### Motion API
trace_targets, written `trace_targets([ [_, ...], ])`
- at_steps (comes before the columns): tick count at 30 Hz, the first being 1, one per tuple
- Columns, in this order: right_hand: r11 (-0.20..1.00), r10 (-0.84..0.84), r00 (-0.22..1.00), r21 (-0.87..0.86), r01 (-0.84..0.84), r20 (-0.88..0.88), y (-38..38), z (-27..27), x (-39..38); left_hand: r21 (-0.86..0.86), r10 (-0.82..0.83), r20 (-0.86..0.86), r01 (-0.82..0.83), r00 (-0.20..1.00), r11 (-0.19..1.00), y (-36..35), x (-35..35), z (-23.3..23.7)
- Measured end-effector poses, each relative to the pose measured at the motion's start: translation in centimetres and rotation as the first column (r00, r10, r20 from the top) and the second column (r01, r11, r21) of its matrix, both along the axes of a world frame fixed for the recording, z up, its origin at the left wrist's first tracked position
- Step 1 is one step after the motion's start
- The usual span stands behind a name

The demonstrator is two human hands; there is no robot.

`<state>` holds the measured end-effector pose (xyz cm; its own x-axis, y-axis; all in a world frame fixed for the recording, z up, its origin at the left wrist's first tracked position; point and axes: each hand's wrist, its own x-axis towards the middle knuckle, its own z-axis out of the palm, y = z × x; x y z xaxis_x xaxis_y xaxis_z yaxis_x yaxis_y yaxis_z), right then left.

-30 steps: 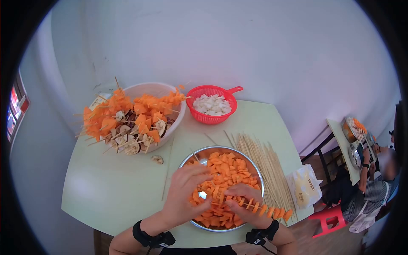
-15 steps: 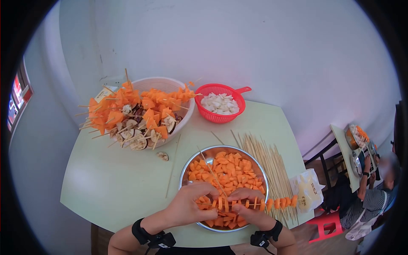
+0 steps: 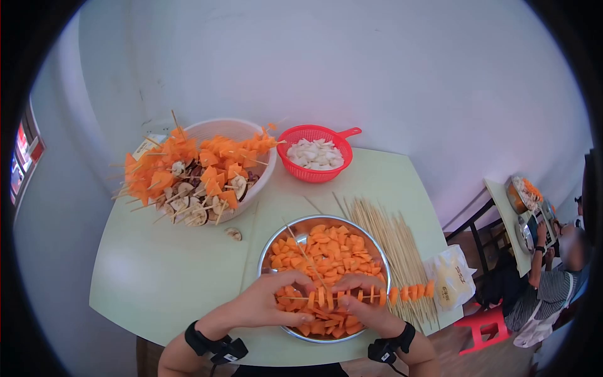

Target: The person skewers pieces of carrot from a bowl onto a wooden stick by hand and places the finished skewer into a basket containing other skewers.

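My right hand [image 3: 375, 311] is closed around a bamboo skewer of carrot slices [image 3: 411, 293], held level above a metal bowl [image 3: 262, 264] of cut carrot pieces [image 3: 339, 248]. Threaded slices stick out to its right, and a few sit between the hands. At the skewer's bare left end, my left hand [image 3: 267, 305] curves with thumb and fingers apart; whether a fingertip touches a slice I cannot make out. Another thin stick [image 3: 301, 250] slants across the bowl, its lower end near the fingers.
Loose bamboo skewers [image 3: 392, 251] lie right of the bowl, beside a plastic packet [image 3: 451, 279]. Behind stand a white basket [image 3: 267, 169] heaped with carrot and eggplant skewers and a red colander [image 3: 314, 176] of white pieces. One eggplant slice [image 3: 233, 234] lies on the table. Another person [image 3: 546, 292] sits far right.
My left thumb has moved down from the fingers, widening the gap around the skewer's left end. The right hand keeps its hold. The whole view has shifted slightly.
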<state>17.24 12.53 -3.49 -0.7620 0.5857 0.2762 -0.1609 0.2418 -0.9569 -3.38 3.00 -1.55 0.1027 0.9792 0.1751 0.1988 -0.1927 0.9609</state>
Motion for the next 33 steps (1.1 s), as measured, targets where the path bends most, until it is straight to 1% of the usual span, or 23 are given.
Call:
trace_targets([
  [1, 1.0, -0.007, 1.0, 0.0, 0.007, -0.002, 0.2, 0.0, 0.2, 0.011, 0.017, -0.044, -0.017, 0.999, 1.0, 0.0, -0.6, 0.2],
  [2, 0.997, -0.073, 0.997, -0.039, 0.071, -0.035, 0.5, 0.1, 0.5, 0.02, 0.034, -0.089, -0.032, 0.995, 0.999, 0.1, -1.3, 0.4],
  [3, 0.988, -0.14, 0.988, -0.081, 0.134, -0.064, 0.7, 0.1, 0.6, 0.016, 0.026, -0.091, -0.024, 0.996, 1.0, 0.3, -2.0, 0.4],
  [4, 0.964, -0.219, 0.963, -0.189, 0.188, -0.157, 0.8, 0.0, 0.3, 0.018, 0.146, -0.248, -0.146, 0.958, 0.989, 0.5, -2.8, 0.1],
  [5, 0.962, -0.223, 0.962, -0.195, 0.191, -0.156, 1.0, 0.0, 0.5, 0.042, 0.26, -0.397, -0.266, 0.88, 0.963, 0.7, -3.5, -0.4],
  [6, 0.938, -0.297, 0.944, -0.23, 0.26, -0.144, 1.3, 0.2, 0.8, 0.234, 0.324, -0.537, -0.232, 0.779, 0.944, 0.9, -4.1, -1.2],
  [7, 0.908, -0.369, 0.92, -0.263, 0.327, -0.13, 1.6, 0.3, 0.9, 0.233, 0.323, -0.538, -0.231, 0.779, 0.945, 0.8, -4.1, -1.6],
  [9, 0.91, -0.368, 0.915, -0.27, 0.316, -0.167, 1.9, 0.6, 0.9, 0.216, 0.275, -0.626, -0.176, 0.73, 0.96, 0.7, -3.8, -1.7],
  [10, 0.917, -0.362, 0.917, -0.241, 0.318, -0.167, 1.9, 0.7, 0.9, 0.216, 0.274, -0.626, -0.175, 0.73, 0.961, 0.6, -3.4, -1.6],
  [12, 0.923, -0.358, 0.919, -0.212, 0.321, -0.167, 1.9, 0.7, 0.9, 0.291, 0.321, -0.736, -0.15, 0.596, 0.945, 0.4, -2.7, -1.6],
  [16, 0.937, -0.323, 0.939, -0.177, 0.301, -0.114, 1.7, 0.5, 1.0, 0.321, 0.376, -0.742, -0.198, 0.555, 0.926, 0.9, -2.4, -2.5],
  [18, 0.941, -0.308, 0.947, -0.173, 0.29, -0.093, 1.7, 0.6, 1.0, 0.423, 0.469, -0.773, -0.203, 0.428, 0.883, 1.4, -2.5, -2.5],
  [19, 0.941, -0.307, 0.947, -0.176, 0.288, -0.096, 1.6, 0.6, 1.0, 0.425, 0.47, -0.773, -0.201, 0.427, 0.882, 1.8, -2.5, -2.6],
  [21, 0.942, -0.306, 0.947, -0.179, 0.285, -0.098, 1.5, 0.6, 1.0, 0.356, 0.384, -0.859, -0.143, 0.339, 0.923, 2.4, -2.4, -2.8],
  [24, 0.942, -0.307, 0.947, -0.174, 0.288, -0.095, 1.6, 0.7, 1.0, 0.341, 0.37, -0.862, -0.145, 0.346, 0.929, 2.8, -2.4, -2.9],
  [25, 0.946, -0.299, 0.952, -0.154, 0.286, -0.065, 1.5, 0.9, 1.0, 0.343, 0.371, -0.862, -0.142, 0.345, 0.929, 2.8, -2.3, -2.7],
  [27, 0.947, -0.298, 0.954, -0.138, 0.291, -0.036, 1.2, 1.1, 1.0, 0.367, 0.411, -0.776, -0.188, 0.479, 0.911, 2.4, -2.1, -2.0],
  [28, 0.955, -0.274, 0.961, -0.124, 0.269, -0.026, 1.1, 1.2, 0.9, 0.364, 0.407, -0.777, -0.185, 0.48, 0.913, 2.0, -1.8, -1.3],
  [29, 0.963, -0.248, 0.969, -0.112, 0.245, -0.015, 0.9, 1.2, 0.8, 0.169, 0.389, -0.562, -0.358, 0.73, 0.918, 1.6, -1.3, -0.6],
  [30, 0.963, -0.246, 0.969, -0.115, 0.243, -0.013, 0.8, 1.1, 0.9, -0.077, 0.41, -0.265, -0.443, 0.873, 0.893, 1.4, -1.0, -0.3],
  [31, 0.967, -0.234, 0.971, 0.096, 0.237, -0.042, 0.8, 1.1, 1.0, -0.078, 0.412, -0.265, -0.446, 0.872, 0.892, 1.2, -1.1, -0.6],
  [32, 0.925, -0.215, 0.974, 0.306, 0.225, -0.069, 0.8, 1.1, 1.0, -0.123, 0.407, -0.129, -0.422, 0.904, 0.898, 1.1, -1.1, -1.2],
  [33, 0.925, -0.211, 0.975, 0.308, 0.222, -0.068, 0.6, 1.5, 1.0, -0.162, 0.398, 0.012, -0.391, 0.917, 0.906, 1.0, -1.0, -1.6],
])
